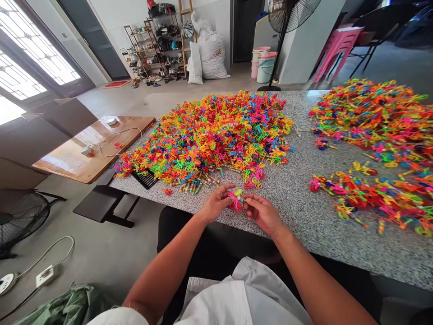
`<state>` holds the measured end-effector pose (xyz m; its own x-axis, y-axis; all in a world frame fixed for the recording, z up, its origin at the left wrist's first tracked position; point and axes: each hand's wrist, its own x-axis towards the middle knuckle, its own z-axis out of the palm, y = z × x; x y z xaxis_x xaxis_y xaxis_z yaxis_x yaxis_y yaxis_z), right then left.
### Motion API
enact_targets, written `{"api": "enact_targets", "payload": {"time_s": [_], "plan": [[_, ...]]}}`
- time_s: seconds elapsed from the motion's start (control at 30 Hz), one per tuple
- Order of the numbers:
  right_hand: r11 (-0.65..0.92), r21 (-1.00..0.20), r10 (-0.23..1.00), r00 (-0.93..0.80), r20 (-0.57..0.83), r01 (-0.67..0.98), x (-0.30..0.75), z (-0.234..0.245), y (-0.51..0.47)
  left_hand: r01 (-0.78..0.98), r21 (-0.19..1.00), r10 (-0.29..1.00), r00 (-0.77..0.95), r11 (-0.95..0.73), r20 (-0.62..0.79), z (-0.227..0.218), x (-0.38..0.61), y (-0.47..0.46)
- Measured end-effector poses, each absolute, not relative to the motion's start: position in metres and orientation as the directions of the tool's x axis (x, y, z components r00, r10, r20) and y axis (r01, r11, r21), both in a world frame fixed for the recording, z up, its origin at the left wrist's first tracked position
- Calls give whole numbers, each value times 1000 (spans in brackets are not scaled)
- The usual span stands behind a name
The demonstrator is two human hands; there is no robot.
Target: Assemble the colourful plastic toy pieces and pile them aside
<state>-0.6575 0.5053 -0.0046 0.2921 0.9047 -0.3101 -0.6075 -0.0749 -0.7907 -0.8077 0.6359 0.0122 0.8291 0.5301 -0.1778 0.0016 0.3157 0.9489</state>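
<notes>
My left hand (216,202) and my right hand (262,212) meet over the near edge of a speckled granite table (297,194). Both pinch a small pink plastic piece (236,201) with a yellow-green bit on top, held between the fingertips. Just beyond my hands lies a big heap of bright plastic pieces (216,135) in many colours. Several small crayon-like sticks (196,185) lie at that heap's near edge.
Another large heap (368,113) sits at the far right, and a thinner scatter (379,198) lies to the right of my hands. A wooden table (94,149) with a cable stands left. A black comb-like grille (145,178) lies at the table's left corner. Fans, power strips and a green bag are on the floor.
</notes>
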Motion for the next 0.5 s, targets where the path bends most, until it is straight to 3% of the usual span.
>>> {"api": "enact_targets", "payload": {"time_s": [0.5], "plan": [[-156,-738,890,231,-394,-656,-655,-4,499,11,935,497,845,354,-198,11,-805,635]]}}
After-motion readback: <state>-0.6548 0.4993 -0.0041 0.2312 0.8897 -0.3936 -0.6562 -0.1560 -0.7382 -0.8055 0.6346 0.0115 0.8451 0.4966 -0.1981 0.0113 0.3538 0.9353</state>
